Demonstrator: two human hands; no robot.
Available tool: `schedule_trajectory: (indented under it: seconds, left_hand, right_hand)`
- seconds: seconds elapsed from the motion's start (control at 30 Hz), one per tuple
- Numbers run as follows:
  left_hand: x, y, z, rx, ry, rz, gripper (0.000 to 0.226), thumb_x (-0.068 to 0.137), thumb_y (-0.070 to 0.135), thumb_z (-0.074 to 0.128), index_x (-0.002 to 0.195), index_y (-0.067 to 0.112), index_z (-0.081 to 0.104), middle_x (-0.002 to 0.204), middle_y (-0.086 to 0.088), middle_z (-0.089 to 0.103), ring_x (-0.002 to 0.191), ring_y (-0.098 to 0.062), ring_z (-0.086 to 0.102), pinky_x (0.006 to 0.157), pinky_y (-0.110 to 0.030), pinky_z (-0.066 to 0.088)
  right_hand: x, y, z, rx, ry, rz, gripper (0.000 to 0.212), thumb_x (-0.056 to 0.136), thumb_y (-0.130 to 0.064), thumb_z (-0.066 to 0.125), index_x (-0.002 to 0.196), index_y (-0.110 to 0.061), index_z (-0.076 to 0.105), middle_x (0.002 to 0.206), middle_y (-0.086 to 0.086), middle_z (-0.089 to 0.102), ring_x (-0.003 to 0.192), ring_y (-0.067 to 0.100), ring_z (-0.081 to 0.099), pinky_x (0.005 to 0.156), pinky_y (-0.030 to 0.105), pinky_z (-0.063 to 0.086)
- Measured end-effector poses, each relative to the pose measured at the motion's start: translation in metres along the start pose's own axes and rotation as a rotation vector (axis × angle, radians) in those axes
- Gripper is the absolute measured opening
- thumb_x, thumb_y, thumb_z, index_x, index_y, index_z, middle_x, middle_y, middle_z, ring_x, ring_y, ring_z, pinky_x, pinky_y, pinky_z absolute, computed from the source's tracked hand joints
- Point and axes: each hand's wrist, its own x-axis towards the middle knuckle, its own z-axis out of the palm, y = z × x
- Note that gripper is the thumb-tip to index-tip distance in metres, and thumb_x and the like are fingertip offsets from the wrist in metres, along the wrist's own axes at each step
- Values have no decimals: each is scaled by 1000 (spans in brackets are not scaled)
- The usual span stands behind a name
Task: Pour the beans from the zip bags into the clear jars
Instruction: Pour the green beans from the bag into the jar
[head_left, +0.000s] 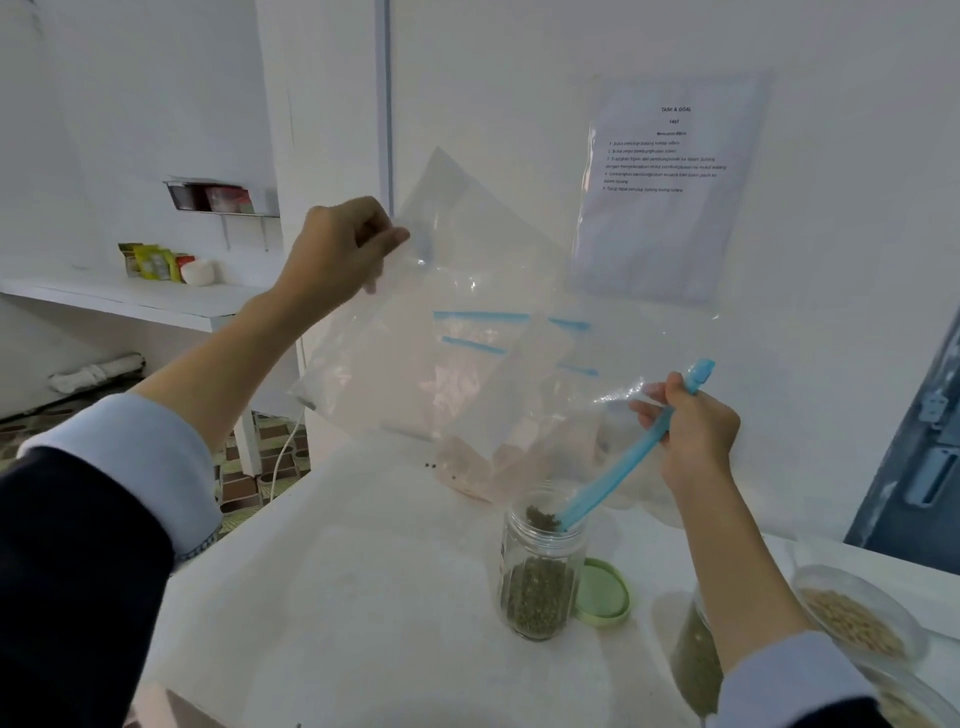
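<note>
A large clear zip bag (415, 358) with a blue zip strip hangs tilted above the white table. My left hand (337, 249) pinches its raised bottom corner. My right hand (691, 431) grips the blue zip edge (613, 478), whose low end dips into the mouth of a clear jar (540, 577). Green beans fall through the jar's mouth and fill its lower part. The jar's green lid (602, 592) lies on the table just right of it. The bag looks almost empty.
Other clear zip bags (519, 338) lie against the wall behind. A second jar of green beans (696, 665) and clear tubs of pale beans (857, 618) stand at the right, partly behind my right arm. Two loose beans (430, 466) lie on the table.
</note>
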Motion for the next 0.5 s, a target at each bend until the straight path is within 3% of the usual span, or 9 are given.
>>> schedule_trajectory:
  seconds: [0.13, 0.23, 0.3, 0.43, 0.5]
  left_hand:
    - [1, -3, 0, -62, -17, -20, 24, 94, 20, 58, 79, 1, 62, 56, 3, 62, 48, -8, 56, 58, -19, 46]
    - [0, -3, -3, -92, -41, -31, 23, 94, 18, 56, 80, 3, 65, 58, 5, 63, 49, 0, 57, 57, -7, 42]
    - [-1, -3, -5, -145, -39, -43, 22, 95, 17, 54, 83, 3, 67, 60, 8, 64, 53, 0, 59, 63, -6, 44]
    - [-5, -3, -6, -221, -123, -116, 19, 100, 15, 44, 91, 11, 59, 68, -5, 64, 52, -6, 63, 57, -15, 48]
    - [-8, -5, -5, -224, -195, -182, 7, 99, 18, 47, 101, 13, 52, 72, -4, 61, 53, -11, 63, 58, -26, 53]
  right_hand:
    - [-4, 0, -1, -4, 2, 8, 22, 96, -19, 57, 77, -9, 59, 72, 2, 62, 43, 8, 60, 61, 19, 56]
    - [-5, -1, -1, -1, -4, 10, 22, 96, -19, 57, 77, -9, 60, 73, 1, 63, 43, 8, 61, 62, 19, 56]
    - [-5, -1, 0, -12, 0, 5, 22, 96, -20, 57, 77, -9, 60, 73, 1, 64, 45, 8, 61, 60, 18, 55]
    - [-4, 0, -1, -17, 3, 6, 22, 96, -21, 57, 78, -9, 60, 74, 2, 64, 46, 8, 62, 62, 20, 55]
    - [-4, 1, -2, -24, 10, 7, 22, 96, -21, 57, 78, -10, 61, 76, 2, 66, 47, 9, 62, 62, 20, 55]
